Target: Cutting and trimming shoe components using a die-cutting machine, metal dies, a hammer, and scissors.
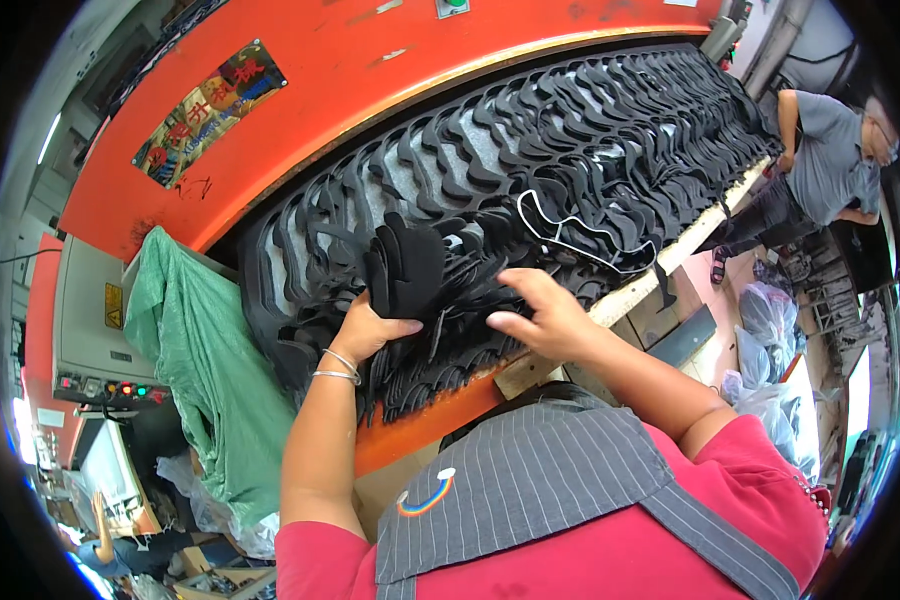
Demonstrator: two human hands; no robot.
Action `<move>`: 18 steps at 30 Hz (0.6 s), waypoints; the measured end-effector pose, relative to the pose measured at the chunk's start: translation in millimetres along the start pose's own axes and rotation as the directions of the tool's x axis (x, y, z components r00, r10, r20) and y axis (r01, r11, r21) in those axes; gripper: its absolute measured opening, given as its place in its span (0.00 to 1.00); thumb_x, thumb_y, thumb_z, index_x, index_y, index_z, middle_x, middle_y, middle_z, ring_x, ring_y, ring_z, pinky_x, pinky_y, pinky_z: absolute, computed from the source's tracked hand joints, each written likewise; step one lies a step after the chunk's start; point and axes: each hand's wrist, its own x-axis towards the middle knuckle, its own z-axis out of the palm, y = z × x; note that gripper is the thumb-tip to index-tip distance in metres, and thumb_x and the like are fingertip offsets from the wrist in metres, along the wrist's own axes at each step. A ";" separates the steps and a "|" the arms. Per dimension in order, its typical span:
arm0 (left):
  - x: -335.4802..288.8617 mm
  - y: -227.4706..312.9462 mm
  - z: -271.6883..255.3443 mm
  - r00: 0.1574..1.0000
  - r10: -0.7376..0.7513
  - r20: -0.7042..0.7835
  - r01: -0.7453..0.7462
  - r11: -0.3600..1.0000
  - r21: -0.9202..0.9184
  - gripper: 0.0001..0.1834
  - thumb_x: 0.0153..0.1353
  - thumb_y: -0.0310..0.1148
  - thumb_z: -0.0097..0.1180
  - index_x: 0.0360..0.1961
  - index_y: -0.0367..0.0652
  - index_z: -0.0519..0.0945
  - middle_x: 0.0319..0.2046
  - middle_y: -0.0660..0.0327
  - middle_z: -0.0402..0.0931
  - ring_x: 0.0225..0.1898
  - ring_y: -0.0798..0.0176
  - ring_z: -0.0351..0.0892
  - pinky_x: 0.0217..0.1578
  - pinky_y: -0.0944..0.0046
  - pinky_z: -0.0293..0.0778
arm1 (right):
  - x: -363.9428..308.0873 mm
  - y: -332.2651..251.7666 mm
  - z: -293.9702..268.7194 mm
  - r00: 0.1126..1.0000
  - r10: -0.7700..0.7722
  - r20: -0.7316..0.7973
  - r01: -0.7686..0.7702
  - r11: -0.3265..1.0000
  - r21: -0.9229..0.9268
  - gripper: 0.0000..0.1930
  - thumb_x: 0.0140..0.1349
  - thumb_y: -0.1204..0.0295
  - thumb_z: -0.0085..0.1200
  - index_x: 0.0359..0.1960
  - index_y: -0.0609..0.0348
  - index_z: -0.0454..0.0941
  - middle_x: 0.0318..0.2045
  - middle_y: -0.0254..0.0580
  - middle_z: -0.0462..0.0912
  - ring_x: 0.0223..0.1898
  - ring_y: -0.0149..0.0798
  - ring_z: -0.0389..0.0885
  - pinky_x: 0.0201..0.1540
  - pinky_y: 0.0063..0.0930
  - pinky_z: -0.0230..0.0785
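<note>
My left hand (pixel 368 328) grips a bunch of black curved cut-out pieces (pixel 406 268), its thumb lying across their lower end. The pieces stand up from the hand, overlapping one another. To the right, my right hand (pixel 548 315) has thumb and forefinger spread, and I see nothing held between them. Its fingertips are close to more loose black cut-outs (pixel 465 300), the far fingers partly hidden. Beyond both hands lies a wide black sheet (pixel 440 165) cut into rows of wavy strips, with heaps of loose pieces (pixel 590 200) along its near side.
A large orange machine (pixel 340 80) rises behind the sheet. Green cloth (pixel 195 370) drapes at the left, beside a grey control box (pixel 95 320) with lit buttons. A pale wooden edge (pixel 685 240) borders the bed. Another person (pixel 830 150) stands at the far right, near plastic bags (pixel 767 320).
</note>
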 end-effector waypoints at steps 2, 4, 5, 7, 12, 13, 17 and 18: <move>2.6 -4.2 -2.2 1.000 0.008 -0.017 -0.010 0.992 -0.126 0.30 0.41 0.23 0.71 0.49 0.33 0.75 0.44 0.59 0.78 0.45 0.63 0.76 0.52 0.65 0.69 | 6.4 6.4 11.5 0.990 0.053 0.134 -0.034 0.989 -0.142 0.30 0.61 0.49 0.52 0.49 0.67 0.74 0.47 0.59 0.76 0.50 0.55 0.75 0.54 0.41 0.66; -0.8 -1.4 -1.6 0.999 -0.034 -0.024 0.026 0.965 -0.262 0.29 0.43 0.23 0.70 0.49 0.33 0.75 0.44 0.59 0.78 0.45 0.63 0.76 0.51 0.64 0.70 | 23.0 8.7 8.6 0.887 0.286 0.362 -0.265 0.958 -0.107 0.34 0.61 0.42 0.46 0.46 0.69 0.76 0.44 0.62 0.78 0.49 0.58 0.76 0.52 0.41 0.67; -2.2 -0.8 -1.9 0.995 -0.091 -0.034 0.070 0.915 -0.398 0.29 0.44 0.23 0.70 0.50 0.34 0.75 0.44 0.60 0.78 0.44 0.62 0.76 0.51 0.63 0.70 | 31.5 8.7 8.7 0.790 0.396 0.469 -0.335 0.918 -0.210 0.36 0.61 0.40 0.44 0.43 0.70 0.77 0.43 0.63 0.78 0.48 0.58 0.76 0.51 0.41 0.68; -2.8 -7.0 -2.3 0.997 -0.067 -0.043 0.045 0.919 -0.392 0.28 0.45 0.23 0.69 0.50 0.34 0.75 0.44 0.60 0.78 0.44 0.62 0.77 0.51 0.63 0.71 | 50.7 -9.3 2.1 0.564 0.546 0.620 -0.363 0.838 -0.407 0.43 0.56 0.33 0.43 0.42 0.70 0.79 0.44 0.64 0.78 0.47 0.58 0.77 0.49 0.42 0.69; -3.2 -11.0 -1.7 0.999 -0.004 -0.047 -0.015 0.914 -0.406 0.27 0.45 0.23 0.69 0.49 0.34 0.75 0.44 0.59 0.78 0.44 0.61 0.77 0.51 0.62 0.71 | 45.3 2.7 47.7 0.687 0.438 0.580 -0.247 0.891 -0.380 0.49 0.46 0.27 0.47 0.50 0.65 0.77 0.52 0.61 0.75 0.54 0.56 0.74 0.56 0.39 0.66; -4.4 -15.8 -2.5 0.998 -0.009 -0.060 -0.016 0.915 -0.403 0.27 0.46 0.23 0.69 0.49 0.34 0.75 0.43 0.59 0.78 0.44 0.61 0.77 0.50 0.62 0.71 | 48.2 -3.0 56.0 0.765 0.383 0.519 -0.253 0.918 -0.304 0.50 0.45 0.26 0.48 0.52 0.64 0.76 0.53 0.61 0.74 0.55 0.57 0.73 0.58 0.39 0.65; -14.0 -25.3 -4.8 0.989 0.097 -0.110 -0.116 0.977 -0.178 0.31 0.42 0.24 0.69 0.51 0.33 0.73 0.44 0.59 0.78 0.44 0.61 0.77 0.49 0.63 0.73 | 62.1 -38.3 79.9 0.770 0.469 0.432 -0.456 0.879 -0.142 0.61 0.39 0.27 0.55 0.56 0.81 0.64 0.50 0.70 0.74 0.54 0.61 0.73 0.59 0.40 0.64; -16.6 -18.9 -2.6 0.967 0.216 -0.132 -0.214 0.976 0.031 0.32 0.41 0.24 0.68 0.52 0.33 0.73 0.44 0.59 0.78 0.44 0.62 0.77 0.48 0.63 0.73 | 57.2 -30.2 99.6 0.837 0.412 0.359 -0.473 0.876 0.098 0.64 0.38 0.32 0.62 0.57 0.88 0.55 0.51 0.73 0.70 0.57 0.62 0.69 0.61 0.40 0.61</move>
